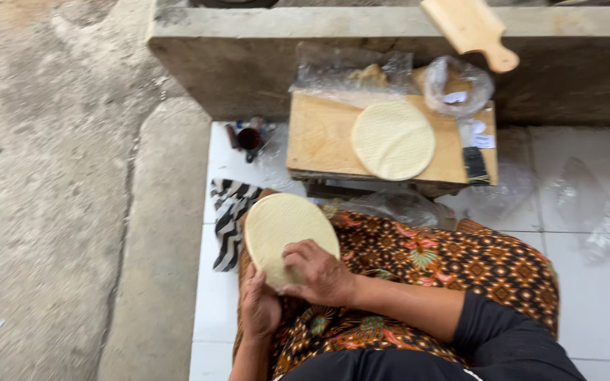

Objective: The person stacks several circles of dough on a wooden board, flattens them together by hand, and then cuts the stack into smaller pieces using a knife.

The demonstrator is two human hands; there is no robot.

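A pale, round, flat dough disc [285, 229] (finely textured surface) lies tilted over the patterned lap.

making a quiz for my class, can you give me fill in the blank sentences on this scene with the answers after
1. Both hands, the left hand and the right hand, hold a flat dough disc that is ____ in shape.
2. A second disc lies on a low ____ board.
3. A black and white ____ cloth lies on the tiled floor.

Answers: round; wooden; striped
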